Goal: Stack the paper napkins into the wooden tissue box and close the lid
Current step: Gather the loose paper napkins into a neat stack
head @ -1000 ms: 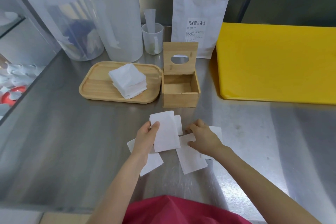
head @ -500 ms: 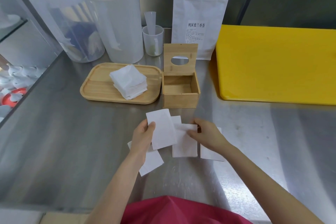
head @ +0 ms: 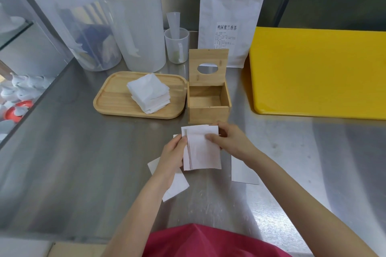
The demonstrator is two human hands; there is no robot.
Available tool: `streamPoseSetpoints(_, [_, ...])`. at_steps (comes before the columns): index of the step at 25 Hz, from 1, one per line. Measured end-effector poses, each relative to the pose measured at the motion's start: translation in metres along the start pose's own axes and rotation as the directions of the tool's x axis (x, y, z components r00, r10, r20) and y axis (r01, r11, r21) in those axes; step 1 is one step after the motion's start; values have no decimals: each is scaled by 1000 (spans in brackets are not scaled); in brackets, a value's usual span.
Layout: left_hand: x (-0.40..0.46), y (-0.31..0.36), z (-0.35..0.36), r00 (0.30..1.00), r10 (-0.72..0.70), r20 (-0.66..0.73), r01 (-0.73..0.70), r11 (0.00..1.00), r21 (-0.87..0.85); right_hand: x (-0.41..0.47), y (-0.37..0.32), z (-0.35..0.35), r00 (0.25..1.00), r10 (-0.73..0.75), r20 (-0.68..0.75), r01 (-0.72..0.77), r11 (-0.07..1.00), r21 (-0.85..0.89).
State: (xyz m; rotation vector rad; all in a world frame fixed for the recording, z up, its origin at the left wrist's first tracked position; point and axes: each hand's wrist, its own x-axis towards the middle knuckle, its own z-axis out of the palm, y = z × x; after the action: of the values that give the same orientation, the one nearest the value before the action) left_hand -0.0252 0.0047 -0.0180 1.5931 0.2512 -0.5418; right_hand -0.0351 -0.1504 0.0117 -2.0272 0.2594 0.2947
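Note:
Both hands hold a small stack of white paper napkins [head: 201,149] just in front of the wooden tissue box [head: 207,112]. My left hand [head: 172,155] pinches the stack's left edge and my right hand [head: 230,142] presses its top right. The box stands empty, its lid [head: 207,67] with an oval hole tilted upright at the back. One loose napkin [head: 175,183] lies on the counter under my left wrist, another [head: 243,170] under my right forearm. A thicker pile of napkins [head: 149,93] rests on the wooden tray [head: 113,99].
A yellow cutting board [head: 317,71] lies right of the box. Behind stand a white pouch [head: 231,21], a small plastic cup [head: 177,48] and two large clear containers [head: 73,21]. The steel counter's left edge [head: 35,104] drops to a lower shelf with crockery.
My right hand picked a napkin off the counter and brought it onto the ones in my left hand. The stack is now held in both hands, closer to the box.

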Motion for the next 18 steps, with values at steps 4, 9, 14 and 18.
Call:
streamPoseSetpoints(4, [-3, 2, 0, 998, -37, 43, 39, 998, -56, 6, 1, 6, 999, -27, -43, 23, 996, -82])
streamPoseSetpoints(9, [-3, 0, 1, 996, 1, 93, -3, 1000, 30, 9, 5, 10, 995, -69, -70, 58, 988, -144])
streamPoseSetpoints(14, [-4, -2, 3, 997, 48, 59, -53, 995, 88, 9, 11, 9, 994, -78, -80, 62, 981, -185])
streamPoseSetpoints(18, [-5, 1, 1, 999, 36, 35, -38, 996, 74, 4, 23, -12, 988, -32, -151, 2, 981, -194])
